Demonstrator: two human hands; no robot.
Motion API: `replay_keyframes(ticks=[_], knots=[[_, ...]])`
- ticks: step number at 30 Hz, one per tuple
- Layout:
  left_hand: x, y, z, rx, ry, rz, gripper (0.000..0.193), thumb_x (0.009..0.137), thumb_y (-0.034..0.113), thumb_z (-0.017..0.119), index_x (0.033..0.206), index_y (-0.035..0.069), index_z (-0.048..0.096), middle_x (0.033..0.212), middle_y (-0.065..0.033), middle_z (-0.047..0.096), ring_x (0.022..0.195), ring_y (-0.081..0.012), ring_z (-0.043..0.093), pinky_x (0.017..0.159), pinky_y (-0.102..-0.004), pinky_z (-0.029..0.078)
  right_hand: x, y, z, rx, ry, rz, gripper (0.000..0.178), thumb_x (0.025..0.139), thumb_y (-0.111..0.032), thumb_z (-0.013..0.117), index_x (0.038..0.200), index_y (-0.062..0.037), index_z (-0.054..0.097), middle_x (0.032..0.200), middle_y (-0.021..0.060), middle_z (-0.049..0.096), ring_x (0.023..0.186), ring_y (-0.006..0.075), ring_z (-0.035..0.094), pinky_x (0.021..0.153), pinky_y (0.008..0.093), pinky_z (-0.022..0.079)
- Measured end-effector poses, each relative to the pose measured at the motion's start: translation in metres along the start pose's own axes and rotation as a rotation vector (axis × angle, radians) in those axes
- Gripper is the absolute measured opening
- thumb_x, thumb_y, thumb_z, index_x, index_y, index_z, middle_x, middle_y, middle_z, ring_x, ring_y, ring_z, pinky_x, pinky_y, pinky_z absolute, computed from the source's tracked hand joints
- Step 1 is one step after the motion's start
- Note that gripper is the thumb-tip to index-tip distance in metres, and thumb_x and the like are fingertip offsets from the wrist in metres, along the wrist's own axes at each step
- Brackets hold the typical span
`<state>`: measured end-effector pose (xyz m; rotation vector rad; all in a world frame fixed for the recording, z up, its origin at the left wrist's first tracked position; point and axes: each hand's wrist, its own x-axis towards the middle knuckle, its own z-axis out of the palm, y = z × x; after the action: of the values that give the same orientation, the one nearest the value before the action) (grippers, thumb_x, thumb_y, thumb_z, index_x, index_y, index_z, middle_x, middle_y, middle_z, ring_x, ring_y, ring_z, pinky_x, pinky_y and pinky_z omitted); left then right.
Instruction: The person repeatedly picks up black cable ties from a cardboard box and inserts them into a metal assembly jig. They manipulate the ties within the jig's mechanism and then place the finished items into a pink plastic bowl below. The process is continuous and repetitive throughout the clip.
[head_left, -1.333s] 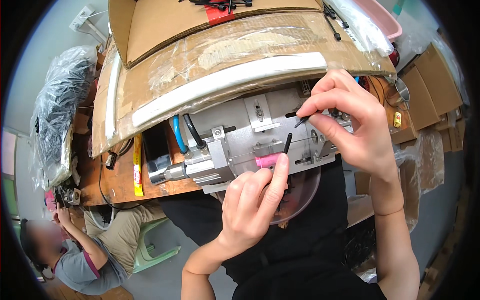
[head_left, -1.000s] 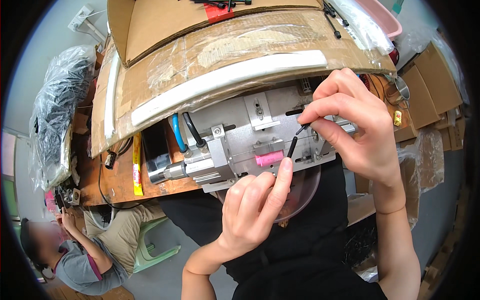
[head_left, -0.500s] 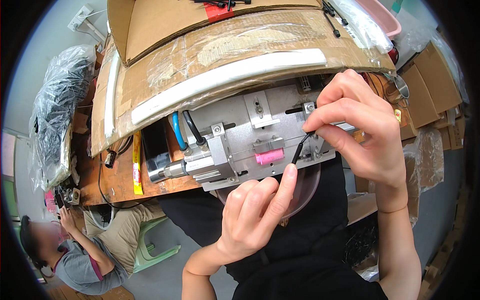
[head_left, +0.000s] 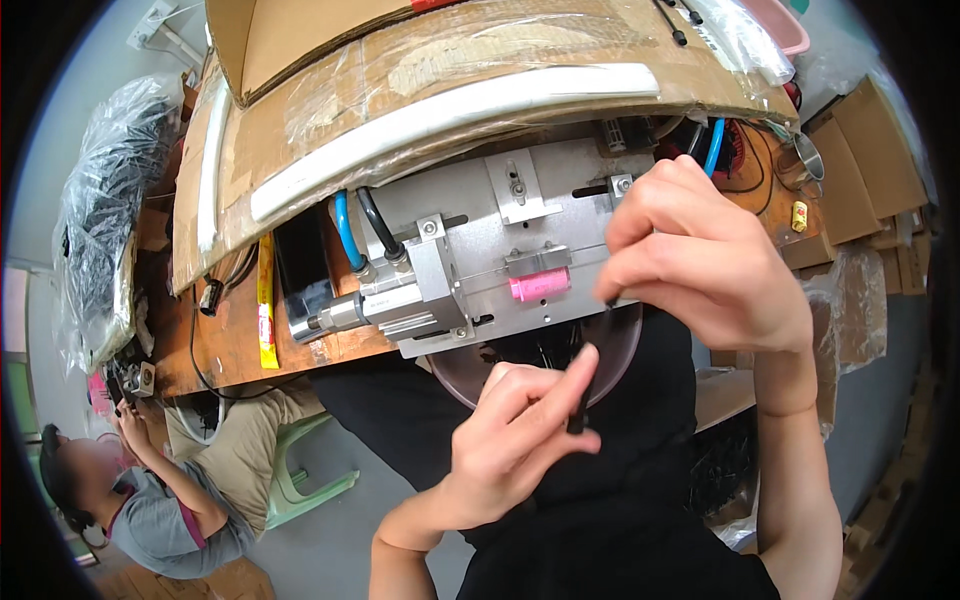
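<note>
My right hand (head_left: 700, 260) is in front of the right part of a metal fixture (head_left: 470, 240), thumb and fingertips pinched on a thin black rod whose dark end shows below them. Below it, over my lap, my left hand (head_left: 515, 430) has its index finger and thumb around a blurred black rod piece (head_left: 580, 405). Whether both hands hold one and the same rod I cannot tell. A pink block (head_left: 540, 285) sits at the middle of the fixture, against a small metal bracket (head_left: 537, 260). Beneath the fixture's front edge, a translucent bowl (head_left: 455, 375) contains black pieces.
A taped cardboard box (head_left: 330, 130) overhangs the fixture's back. On the left are an air cylinder (head_left: 405, 300), a blue hose (head_left: 347, 230) and a yellow packet (head_left: 266, 310) on the wooden table (head_left: 225, 345). A co-worker (head_left: 170, 520) sits at lower left; cartons (head_left: 865, 170) stand at right.
My right hand has come down slightly, away from the fixture's right clamp. My left thumb now shows, with a black rod piece between it and the index finger. The view has shifted a little.
</note>
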<state>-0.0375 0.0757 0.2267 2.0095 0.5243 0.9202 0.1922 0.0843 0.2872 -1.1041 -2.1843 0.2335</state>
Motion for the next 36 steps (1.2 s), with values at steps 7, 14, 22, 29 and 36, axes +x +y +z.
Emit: replay_keyframes(ticks=[7,14,22,29,36], knots=[[-0.001,-0.039,0.045,0.692,0.085,-0.080,0.078,0.071,0.001,0.075,0.141,-0.004,0.042,0.095,-0.0107,0.053,0.085,-0.0261,0.051,0.076,-0.0376,0.044,-0.015,0.005,0.012,-0.184,0.191,0.127,0.031,0.069,0.004,0.070,0.098,-0.0037,0.070,0.105,0.0121,0.064,0.096,0.0272,0.058,0.074,0.0343,0.046],[0.008,-0.042,0.043,0.917,-0.026,-0.057,0.063,0.082,0.003,0.064,0.139,-0.010,0.041,0.091,-0.0084,0.050,0.082,-0.0198,0.051,0.076,-0.0313,0.047,-0.028,-0.001,0.010,-0.193,0.238,0.181,0.027,0.071,0.006,0.067,0.096,-0.0042,0.071,0.105,0.0130,0.065,0.097,0.0278,0.059,0.076,0.0339,0.045],[0.009,-0.029,0.036,0.721,-0.034,-0.118,0.076,0.075,0.002,0.073,0.142,-0.005,0.039,0.099,-0.0134,0.051,0.090,-0.0274,0.052,0.081,-0.0384,0.046,-0.028,-0.001,0.003,-0.148,0.292,0.234,0.022,0.074,0.003,0.071,0.096,-0.0030,0.071,0.104,0.0120,0.064,0.097,0.0291,0.060,0.083,0.0367,0.048],[0.083,-0.006,-0.045,0.537,-0.022,0.113,0.066,0.076,0.001,0.073,0.137,0.000,0.047,0.101,-0.0149,0.053,0.092,-0.0315,0.051,0.082,-0.0397,0.046,0.047,0.062,-0.035,-0.021,0.288,0.285,0.018,0.091,-0.009,0.061,0.105,-0.0004,0.068,0.098,0.0099,0.067,0.090,0.0205,0.064,0.076,0.0304,0.049],[0.270,-0.087,-0.129,0.494,0.241,-0.124,0.040,0.098,0.029,0.054,0.124,-0.001,0.058,0.111,-0.0229,0.061,0.102,-0.0353,0.060,0.093,-0.0419,0.046,0.200,0.214,-0.062,-0.204,0.188,0.592,0.046,0.095,-0.041,0.054,0.087,0.0014,0.069,0.074,0.0167,0.070,0.072,0.0258,0.070,0.073,0.0394,0.054]])
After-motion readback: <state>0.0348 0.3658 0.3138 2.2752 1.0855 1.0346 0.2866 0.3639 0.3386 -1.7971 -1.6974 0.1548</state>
